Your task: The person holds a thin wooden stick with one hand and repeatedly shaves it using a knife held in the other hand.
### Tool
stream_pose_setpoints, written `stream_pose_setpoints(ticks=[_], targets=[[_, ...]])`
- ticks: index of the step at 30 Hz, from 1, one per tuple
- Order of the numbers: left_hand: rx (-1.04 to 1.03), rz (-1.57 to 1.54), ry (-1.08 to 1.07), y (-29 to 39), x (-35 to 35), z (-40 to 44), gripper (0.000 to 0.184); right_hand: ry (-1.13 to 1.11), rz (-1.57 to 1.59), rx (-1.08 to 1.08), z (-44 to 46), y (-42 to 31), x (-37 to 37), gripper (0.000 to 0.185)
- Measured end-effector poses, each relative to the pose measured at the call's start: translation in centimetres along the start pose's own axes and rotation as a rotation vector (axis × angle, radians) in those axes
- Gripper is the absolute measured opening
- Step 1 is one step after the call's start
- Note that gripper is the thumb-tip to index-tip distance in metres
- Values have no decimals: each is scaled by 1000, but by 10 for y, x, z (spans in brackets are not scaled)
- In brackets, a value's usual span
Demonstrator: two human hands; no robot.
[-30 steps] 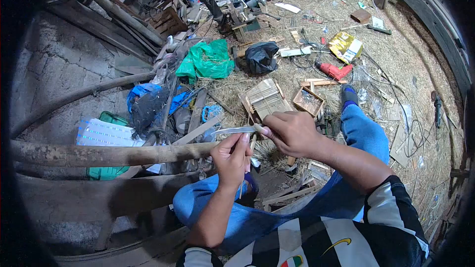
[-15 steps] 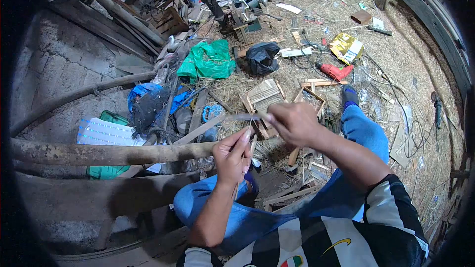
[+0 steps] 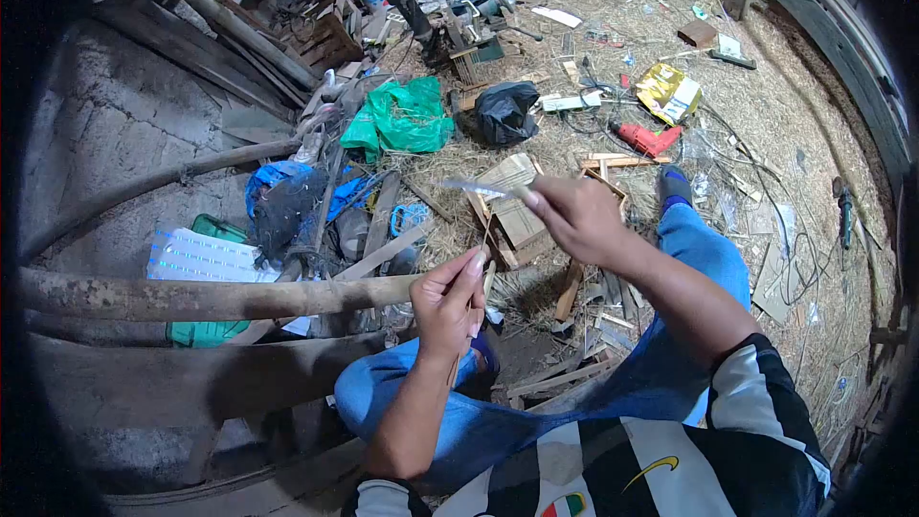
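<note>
My left hand is closed in a pinch around a thin wooden strip, whose narrow tip rises above the fingertips. The strip's lower end runs down behind the palm and wrist. To the upper right, my right hand grips a knife by its pale handle. The knife's thin blade points left, slightly blurred, above the strip's tip and apart from it. Beyond both hands a slatted wooden frame lies on the floor, partly covered by the blade and my right hand.
A red power drill with a cord lies to the right. A green plastic bag and a black bag lie ahead. At left runs a long pole. Wood scraps and shavings litter the floor around my legs.
My right hand has lifted the knife up and slightly right, so the blade has moved from near my left fingertips to higher above them. My left hand stays almost still.
</note>
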State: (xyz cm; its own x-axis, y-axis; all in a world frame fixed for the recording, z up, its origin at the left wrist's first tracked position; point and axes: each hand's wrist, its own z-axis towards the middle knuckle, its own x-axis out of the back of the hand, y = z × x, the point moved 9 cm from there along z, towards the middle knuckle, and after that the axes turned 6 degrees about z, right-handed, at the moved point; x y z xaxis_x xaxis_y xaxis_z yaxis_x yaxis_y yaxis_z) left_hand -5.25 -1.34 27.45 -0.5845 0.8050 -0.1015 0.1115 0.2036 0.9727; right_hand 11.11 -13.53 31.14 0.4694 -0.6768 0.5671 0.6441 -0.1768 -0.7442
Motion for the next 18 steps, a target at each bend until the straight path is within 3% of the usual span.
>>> stream_pose_setpoints(ticks=[3, 4, 18], targets=[[28, -6, 8, -3, 2, 0, 23, -44, 43, 174, -16, -27, -17, 28], [29, -14, 1, -4, 0, 0, 23, -164, -11, 147, -19, -30, -25, 27], [128, -69, 43, -13, 10, 4, 25, -27, -192, 103, -3, 7, -23, 28]])
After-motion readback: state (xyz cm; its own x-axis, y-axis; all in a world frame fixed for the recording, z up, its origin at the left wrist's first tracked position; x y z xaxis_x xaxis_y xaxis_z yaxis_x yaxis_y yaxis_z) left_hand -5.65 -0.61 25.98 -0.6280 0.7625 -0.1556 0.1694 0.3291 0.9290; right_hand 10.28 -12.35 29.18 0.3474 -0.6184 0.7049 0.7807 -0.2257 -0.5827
